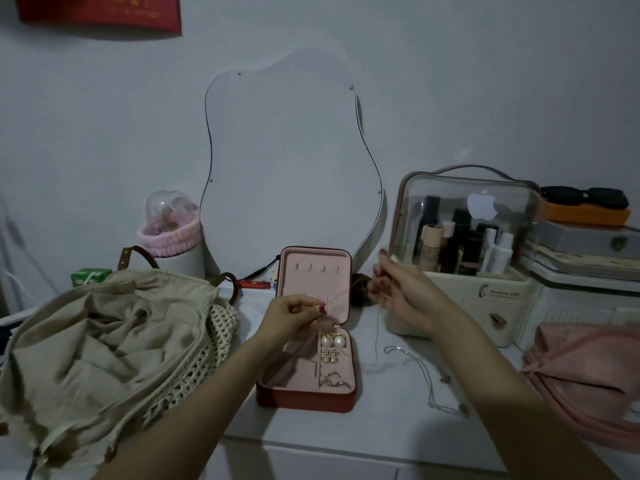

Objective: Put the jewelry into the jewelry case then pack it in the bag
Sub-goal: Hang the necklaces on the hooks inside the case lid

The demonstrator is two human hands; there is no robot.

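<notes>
**Thin chain held over the open jewelry case**

The left hand pinches one end of a thin chain between thumb and fingertip, just above the hinge of the open jewelry case. The right hand, raised to the right of the lid, pinches the other end, so the chain stretches across the pink lid lining. A second chain lies loose on the white tabletop, right of the case.

The case is red outside and pink inside, its lid standing upright with four small hooks. In its right compartments sit two large pearl earrings, four smaller studs and a few rings; I cannot count the rings exactly.

On the near left slumps a beige cloth bag with brown straps and a crochet net side. Against the pale wall behind leans a wavy mirror. To the right stands a clear-lidded cosmetics box holding bottles and tubes, and a pink pouch lies at the near right edge.
</notes>
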